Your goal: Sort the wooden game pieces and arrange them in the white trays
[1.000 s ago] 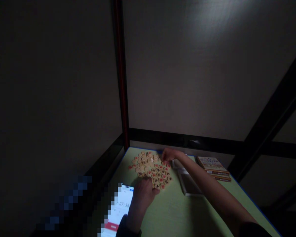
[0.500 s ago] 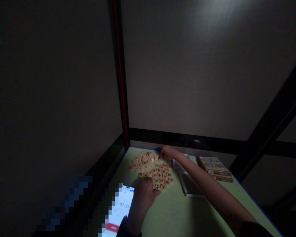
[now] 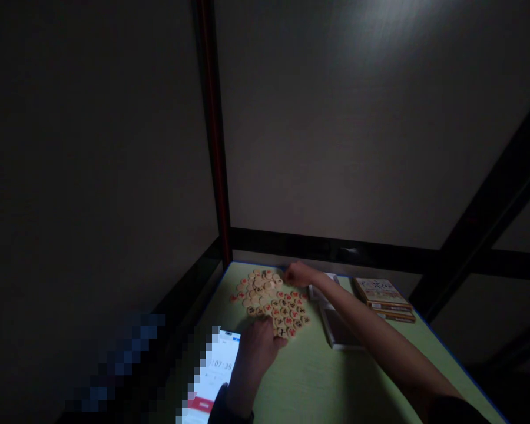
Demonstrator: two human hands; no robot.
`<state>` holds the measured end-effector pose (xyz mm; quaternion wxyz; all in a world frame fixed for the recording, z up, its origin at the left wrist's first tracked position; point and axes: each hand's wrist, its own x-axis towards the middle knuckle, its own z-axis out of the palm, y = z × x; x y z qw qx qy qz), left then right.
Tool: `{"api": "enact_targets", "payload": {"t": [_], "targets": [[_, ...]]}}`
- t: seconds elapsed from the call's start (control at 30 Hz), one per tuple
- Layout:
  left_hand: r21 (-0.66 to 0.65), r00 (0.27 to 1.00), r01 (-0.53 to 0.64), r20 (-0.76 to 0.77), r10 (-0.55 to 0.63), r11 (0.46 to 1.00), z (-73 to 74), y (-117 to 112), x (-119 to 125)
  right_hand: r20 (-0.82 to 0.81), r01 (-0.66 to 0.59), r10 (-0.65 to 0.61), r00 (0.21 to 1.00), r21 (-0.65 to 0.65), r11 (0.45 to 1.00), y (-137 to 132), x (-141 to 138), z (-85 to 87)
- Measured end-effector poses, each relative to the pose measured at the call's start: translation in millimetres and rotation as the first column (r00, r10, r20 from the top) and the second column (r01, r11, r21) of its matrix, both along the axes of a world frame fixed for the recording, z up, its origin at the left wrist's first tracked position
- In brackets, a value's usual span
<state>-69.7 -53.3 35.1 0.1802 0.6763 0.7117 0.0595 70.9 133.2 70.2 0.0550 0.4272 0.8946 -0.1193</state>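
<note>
Many round wooden Chinese chess pieces [image 3: 287, 312] with red and black characters lie close together, face up, on the near side of the green table. Behind them is a looser, partly stacked heap of pieces [image 3: 259, 288], many showing blank backs. My left hand [image 3: 260, 340] rests at the near left edge of the face-up group, its fingers curled over the pieces and its thumb reaching right. At the heap's far right edge is my right hand [image 3: 298, 274], fingers bent together; whatever they grip is hidden.
Right of the pieces lie a shallow white-rimmed open box [image 3: 342, 330] and another pale box part [image 3: 315, 292], both partly behind my right forearm. Stacked flat boxes [image 3: 382, 294] are at the back right. A lit phone [image 3: 216, 368] with a timer is beside my left wrist. Walls enclose the table [image 3: 300, 383].
My right hand has moved slightly left, closer to the heap of pieces. The left hand stays in almost the same place.
</note>
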Motion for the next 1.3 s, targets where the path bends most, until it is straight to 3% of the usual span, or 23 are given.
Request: {"api": "enact_targets", "payload": {"t": [0.4, 0.63, 0.73, 0.93, 1.3], "targets": [[0.012, 1.0, 0.001, 0.012, -0.001, 1.0, 2.9, -2.4, 0.2, -0.099, 0.025, -0.034, 0.994, -0.093, 0.995, 6.5, 12.7, -17.3], [0.032, 1.0, -0.006, 0.018, 0.006, 0.999, 2.7, -2.6, 0.5, -0.092, 0.025, -0.016, 0.996, 0.1, 0.995, 11.4, -0.9, -13.5], [0.023, 1.0, -0.008, 0.03, 0.007, 1.0, 2.6, -2.9, 0.4, -0.054, 0.0, 0.007, 0.999, 0.126, 0.992, 10.1, -8.9, -17.1], [0.006, 0.999, -0.005, 0.034, 0.005, 1.0, 2.1, -3.1, 0.9, 0.004, -0.003, 0.003, 1.0, 0.093, 0.996, 15.5, -7.9, -22.7], [0.014, 0.999, -0.008, 0.034, 0.007, 1.0, 2.0, -1.9, 0.4, -0.076, 0.018, -0.021, 0.997, -0.05, 0.999, 30.5, 26.9, -15.7]]}}
